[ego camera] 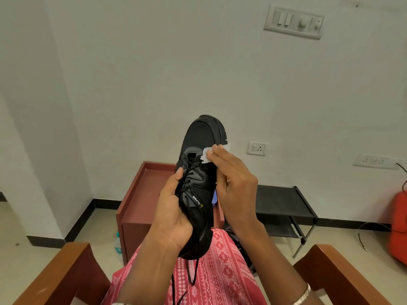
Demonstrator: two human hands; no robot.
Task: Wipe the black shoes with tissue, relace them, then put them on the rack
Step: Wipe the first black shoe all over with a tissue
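Observation:
A black shoe (201,139) is held up in front of me, toe pointing away, its laces loose and hanging down over my lap. My left hand (172,214) grips the shoe from the left around its heel and laced middle. My right hand (231,181) lies along the shoe's right side, fingers stretched out, pressing a white tissue (207,154) onto the upper near the top of the tongue. A black two-shelf rack (284,205) stands by the wall at the right.
A reddish-brown wooden cabinet (134,208) stands just beyond my knees, with a water bottle (117,245) on the floor beside it. Wooden chair arms (59,274) flank my lap. An orange object (398,225) and cables lie at the far right.

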